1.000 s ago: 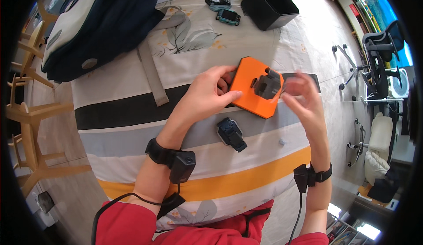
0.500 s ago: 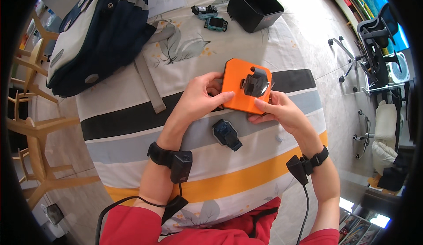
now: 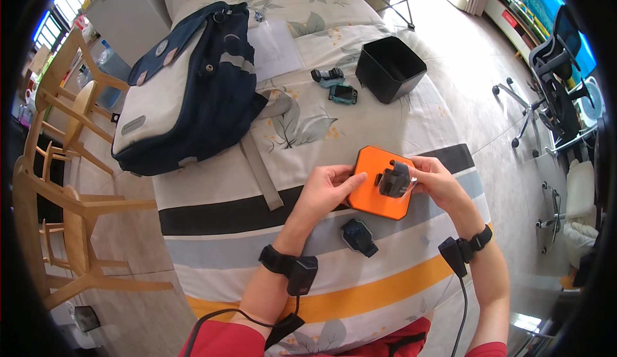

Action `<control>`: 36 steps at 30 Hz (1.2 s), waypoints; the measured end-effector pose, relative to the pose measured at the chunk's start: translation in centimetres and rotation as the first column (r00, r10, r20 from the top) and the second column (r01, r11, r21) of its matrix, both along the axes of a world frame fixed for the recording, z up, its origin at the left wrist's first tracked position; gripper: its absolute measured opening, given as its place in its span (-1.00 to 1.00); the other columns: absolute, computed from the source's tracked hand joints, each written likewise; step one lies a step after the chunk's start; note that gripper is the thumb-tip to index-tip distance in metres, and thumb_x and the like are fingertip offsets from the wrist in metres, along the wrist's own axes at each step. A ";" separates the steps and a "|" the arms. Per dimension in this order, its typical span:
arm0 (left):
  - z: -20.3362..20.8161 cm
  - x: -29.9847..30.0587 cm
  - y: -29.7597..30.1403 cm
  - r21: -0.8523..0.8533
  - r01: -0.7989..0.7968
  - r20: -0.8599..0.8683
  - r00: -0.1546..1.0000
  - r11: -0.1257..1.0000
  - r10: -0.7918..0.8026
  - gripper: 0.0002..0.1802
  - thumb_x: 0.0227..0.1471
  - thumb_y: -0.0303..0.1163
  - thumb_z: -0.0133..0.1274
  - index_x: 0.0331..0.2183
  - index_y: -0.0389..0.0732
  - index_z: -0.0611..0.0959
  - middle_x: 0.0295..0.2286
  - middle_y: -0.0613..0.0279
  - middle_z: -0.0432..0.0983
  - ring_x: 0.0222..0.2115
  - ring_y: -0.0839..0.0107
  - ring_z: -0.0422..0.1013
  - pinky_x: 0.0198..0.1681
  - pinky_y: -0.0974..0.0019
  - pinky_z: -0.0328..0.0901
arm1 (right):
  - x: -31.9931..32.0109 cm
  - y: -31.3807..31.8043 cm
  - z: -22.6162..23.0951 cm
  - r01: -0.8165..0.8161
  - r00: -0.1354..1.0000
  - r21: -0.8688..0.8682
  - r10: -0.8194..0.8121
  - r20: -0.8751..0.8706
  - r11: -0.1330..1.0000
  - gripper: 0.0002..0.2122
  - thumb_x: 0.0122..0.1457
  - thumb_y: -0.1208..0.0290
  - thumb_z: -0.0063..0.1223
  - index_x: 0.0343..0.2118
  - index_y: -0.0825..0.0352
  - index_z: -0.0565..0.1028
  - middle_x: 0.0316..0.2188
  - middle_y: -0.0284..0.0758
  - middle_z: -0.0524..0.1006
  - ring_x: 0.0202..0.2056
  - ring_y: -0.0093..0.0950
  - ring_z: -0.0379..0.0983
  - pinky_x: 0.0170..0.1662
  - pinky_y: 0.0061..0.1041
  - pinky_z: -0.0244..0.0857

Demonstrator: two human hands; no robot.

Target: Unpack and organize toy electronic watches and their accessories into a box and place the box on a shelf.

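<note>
An orange cut-corner box insert [image 3: 371,204] is held over the striped cloth. On it sits a dark watch strap or watch [image 3: 394,178], partly wrapped in clear plastic film [image 3: 409,188]. My left hand [image 3: 329,193] grips the insert's left edge, thumb on top and fingers mostly hidden beneath. At the right edge, my right hand [image 3: 442,182] is closed, its thumb and fingertips on the film; its exact grip is partly hidden. Just below the insert, a dark blue watch [image 3: 358,237] lies on the cloth, touched by neither hand.
An open black box [image 3: 391,74] stands at the far right of the tablecloth [image 3: 283,219]. Beside it lie two small watches [image 3: 342,94]. A navy and cream bag [image 3: 186,93] with a grey strap [image 3: 260,176] covers the left side. Wooden chairs [image 3: 76,228] stand further left.
My right thumb has moved from the insert's lower right surface up to the plastic film. The left hand keeps its hold. The whole view has shifted, so everything appears lower and further right.
</note>
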State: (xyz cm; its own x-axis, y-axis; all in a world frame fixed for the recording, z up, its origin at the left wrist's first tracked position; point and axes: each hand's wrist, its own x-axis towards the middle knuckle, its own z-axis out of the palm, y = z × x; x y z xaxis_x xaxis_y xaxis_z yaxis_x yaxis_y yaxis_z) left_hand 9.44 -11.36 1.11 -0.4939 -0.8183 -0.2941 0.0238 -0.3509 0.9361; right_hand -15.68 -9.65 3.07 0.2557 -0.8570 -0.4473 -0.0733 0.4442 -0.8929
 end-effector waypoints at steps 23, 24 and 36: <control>-1.8 -0.7 0.2 0.009 -0.091 0.021 0.996 0.996 0.091 -0.71 0.05 -0.43 0.13 -0.20 -0.43 0.61 -0.35 0.22 0.59 -0.36 0.57 0.47 -0.28 0.52 0.36 | 3.1 -6.5 2.1 -0.438 0.810 0.081 0.432 -0.397 0.895 -0.64 0.24 0.14 -0.04 -0.17 0.40 0.54 -0.51 -0.48 0.47 -0.50 -0.71 0.26 -0.44 -0.64 0.22; -1.6 -0.9 0.0 -0.048 -0.170 -0.054 0.984 0.984 0.167 -0.74 0.06 -0.43 0.12 -0.23 -0.42 0.61 -0.39 0.25 0.59 -0.40 0.61 0.46 -0.33 0.54 0.35 | 2.4 -5.6 2.0 -0.386 0.876 -0.025 0.358 -0.325 0.922 -0.63 0.26 0.14 -0.05 -0.19 0.42 0.53 -0.50 -0.49 0.46 -0.49 -0.71 0.26 -0.42 -0.64 0.22; -2.7 -1.3 -0.2 -0.240 -0.332 0.035 0.936 0.912 0.350 -0.68 0.07 -0.35 0.13 -0.25 -0.43 0.56 -0.60 0.32 0.49 -0.60 0.70 0.35 -0.55 0.58 0.24 | -1.2 11.8 1.9 -0.499 0.526 -0.323 -0.016 -0.851 0.804 -0.85 -0.04 0.44 0.27 -0.49 0.35 0.50 -0.53 -0.31 0.46 -0.47 -0.49 0.45 -0.41 -0.52 0.33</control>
State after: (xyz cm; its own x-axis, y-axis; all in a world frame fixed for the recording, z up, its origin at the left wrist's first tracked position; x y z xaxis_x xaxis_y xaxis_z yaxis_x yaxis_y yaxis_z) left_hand 8.09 -11.53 -1.59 -0.1569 -0.9819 -0.1063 0.0306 -0.1124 0.9932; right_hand -16.85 2.12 4.93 0.2543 -0.9589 -0.1258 -0.8754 -0.1729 -0.4515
